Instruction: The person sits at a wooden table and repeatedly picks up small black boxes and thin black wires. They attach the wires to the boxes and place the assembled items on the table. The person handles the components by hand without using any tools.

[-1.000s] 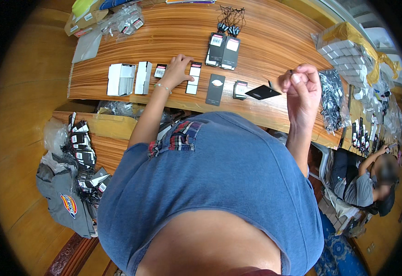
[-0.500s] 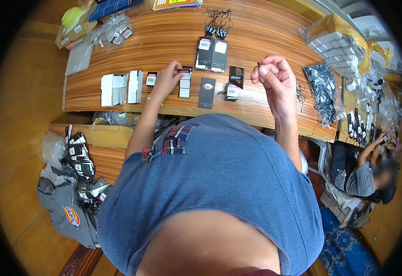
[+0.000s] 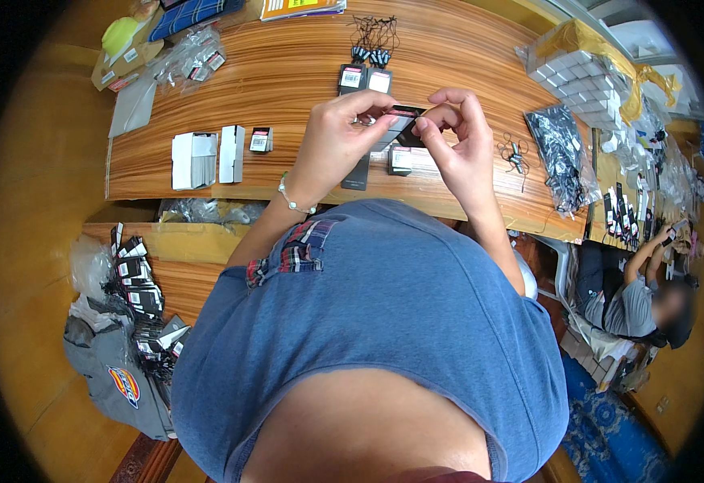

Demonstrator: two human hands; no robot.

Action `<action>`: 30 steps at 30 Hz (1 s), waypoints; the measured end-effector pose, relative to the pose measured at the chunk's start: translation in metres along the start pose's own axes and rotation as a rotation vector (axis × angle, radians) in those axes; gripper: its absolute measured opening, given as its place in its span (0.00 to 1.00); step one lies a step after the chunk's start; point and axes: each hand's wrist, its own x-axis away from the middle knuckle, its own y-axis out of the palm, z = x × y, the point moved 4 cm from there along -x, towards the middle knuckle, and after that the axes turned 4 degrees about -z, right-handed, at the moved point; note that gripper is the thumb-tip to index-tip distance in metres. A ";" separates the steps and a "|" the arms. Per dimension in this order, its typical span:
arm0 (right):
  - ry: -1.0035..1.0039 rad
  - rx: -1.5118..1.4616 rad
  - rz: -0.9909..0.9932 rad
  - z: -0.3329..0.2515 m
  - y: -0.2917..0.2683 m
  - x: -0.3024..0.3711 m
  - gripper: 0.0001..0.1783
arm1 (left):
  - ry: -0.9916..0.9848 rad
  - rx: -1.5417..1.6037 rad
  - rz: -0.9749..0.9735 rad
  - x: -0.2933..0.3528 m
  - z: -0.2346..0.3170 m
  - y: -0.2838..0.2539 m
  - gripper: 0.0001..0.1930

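My left hand point(image 3: 340, 137) grips a hang tag point(image 3: 399, 117), black with pale panels, between thumb and fingers above the table. The fingers of my right hand point(image 3: 462, 141) are pinched at the tag's right end; what they hold is too small to make out. Under my hands lie a small stack of tags point(image 3: 400, 161) and a black tag point(image 3: 355, 175), partly covered. Just beyond are two stacks of black tags with white labels point(image 3: 352, 78), their black cords point(image 3: 374, 36) spread out at the far end.
To the left stand an open white box of cards point(image 3: 195, 161), a narrow white box point(image 3: 232, 153) and a small tag stack point(image 3: 261, 139). Loose black cords point(image 3: 515, 153) and a plastic bag of black cords point(image 3: 561, 157) lie right. A person point(image 3: 634, 298) sits at far right.
My left hand has lifted a tag off the table and moved right with it. My right hand has come left to meet it, and both are now close together.
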 end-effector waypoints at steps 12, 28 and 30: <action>0.008 -0.083 0.011 0.005 -0.002 0.003 0.13 | 0.100 -0.034 -0.086 -0.004 0.012 0.004 0.07; 0.164 -0.556 0.013 0.021 0.000 0.002 0.13 | 0.421 -0.367 -0.178 -0.008 0.023 0.006 0.07; 0.181 -0.510 0.019 0.021 -0.001 0.003 0.13 | 0.511 -0.485 -0.205 -0.010 0.024 0.007 0.07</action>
